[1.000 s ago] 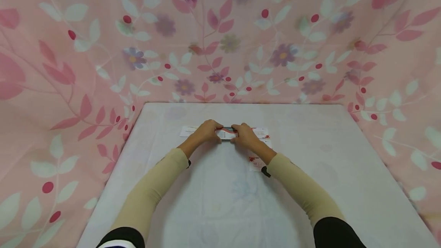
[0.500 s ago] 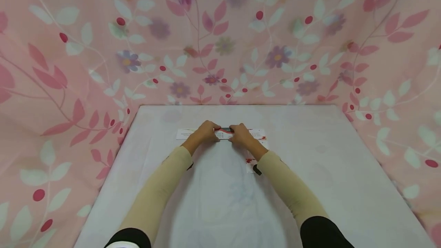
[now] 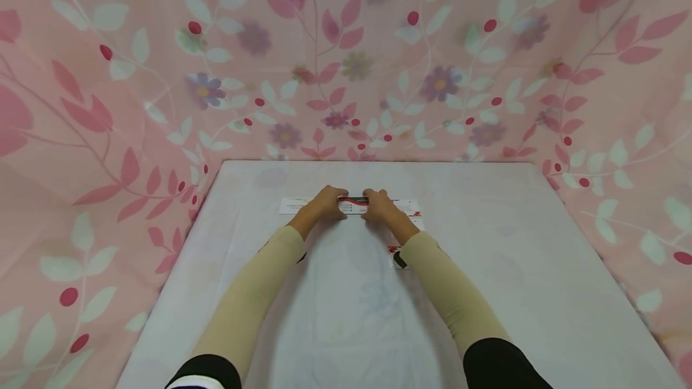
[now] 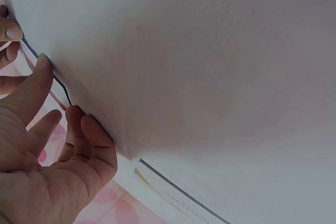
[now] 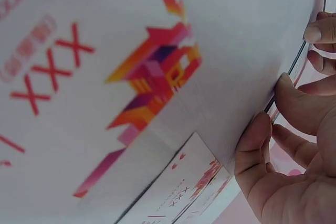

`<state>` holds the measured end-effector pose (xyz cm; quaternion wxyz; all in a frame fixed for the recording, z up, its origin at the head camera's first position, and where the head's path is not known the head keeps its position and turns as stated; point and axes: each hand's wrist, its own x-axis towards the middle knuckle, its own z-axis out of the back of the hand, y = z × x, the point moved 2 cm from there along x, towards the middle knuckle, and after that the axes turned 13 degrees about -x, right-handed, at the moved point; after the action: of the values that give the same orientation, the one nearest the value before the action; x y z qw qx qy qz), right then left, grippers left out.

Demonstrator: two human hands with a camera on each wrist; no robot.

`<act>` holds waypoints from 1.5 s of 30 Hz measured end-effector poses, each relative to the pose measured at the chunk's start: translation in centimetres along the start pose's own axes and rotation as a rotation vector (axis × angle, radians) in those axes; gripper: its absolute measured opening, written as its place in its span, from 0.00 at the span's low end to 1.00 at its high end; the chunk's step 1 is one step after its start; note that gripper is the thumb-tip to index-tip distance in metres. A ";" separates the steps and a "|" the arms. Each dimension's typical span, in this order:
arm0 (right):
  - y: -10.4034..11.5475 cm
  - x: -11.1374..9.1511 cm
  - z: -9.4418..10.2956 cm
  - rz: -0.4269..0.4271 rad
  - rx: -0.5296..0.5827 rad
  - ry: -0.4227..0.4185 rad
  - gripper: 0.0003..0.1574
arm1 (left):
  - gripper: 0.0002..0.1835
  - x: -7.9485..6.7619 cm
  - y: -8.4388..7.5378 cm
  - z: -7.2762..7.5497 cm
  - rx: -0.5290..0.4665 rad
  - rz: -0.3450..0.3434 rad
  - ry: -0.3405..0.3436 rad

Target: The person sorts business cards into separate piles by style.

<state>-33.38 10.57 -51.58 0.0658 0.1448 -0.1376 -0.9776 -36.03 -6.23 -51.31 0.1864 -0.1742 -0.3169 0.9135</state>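
Note:
In the head view, a white card (image 3: 354, 206) with a dark top band and a red wave lies between both hands in a row of cards. My left hand (image 3: 325, 204) holds its left end, thumb at the near edge and fingers at the far edge. At the other end, my right hand (image 3: 382, 206) grips it the same way. A white card with a gold curve (image 3: 292, 205) extends left of the left hand. Right of the right hand is a card with a red building print (image 3: 409, 208). Both wrist views show the fingertips along the held card's thin edge.
Below the row's right end, another red-printed card (image 3: 393, 250) lies partly under the right wrist; its print looms large in the right wrist view. A white cloth covers the table (image 3: 346, 317). Pink floral fabric (image 3: 346, 77) hangs around the back and sides.
The right forearm has swung inward to the left. The held card's near edge, with a dark line under it a second ago, now sits in line with the neighbouring cards. Both hands keep their hold.

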 end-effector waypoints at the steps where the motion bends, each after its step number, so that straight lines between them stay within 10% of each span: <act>1: 0.0 0.0 0.0 0.000 0.000 0.007 0.40 | 0.37 0.0 0.0 0.0 -0.004 0.003 0.004; 45: -0.4 0.1 -0.2 0.024 0.020 -0.075 0.37 | 0.28 -0.9 0.0 -0.4 -0.073 -0.032 -0.051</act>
<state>-33.47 10.92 -51.93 0.0711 0.1070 -0.1515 -0.9801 -35.09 -6.39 -51.44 0.1864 -0.1522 -0.3575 0.9024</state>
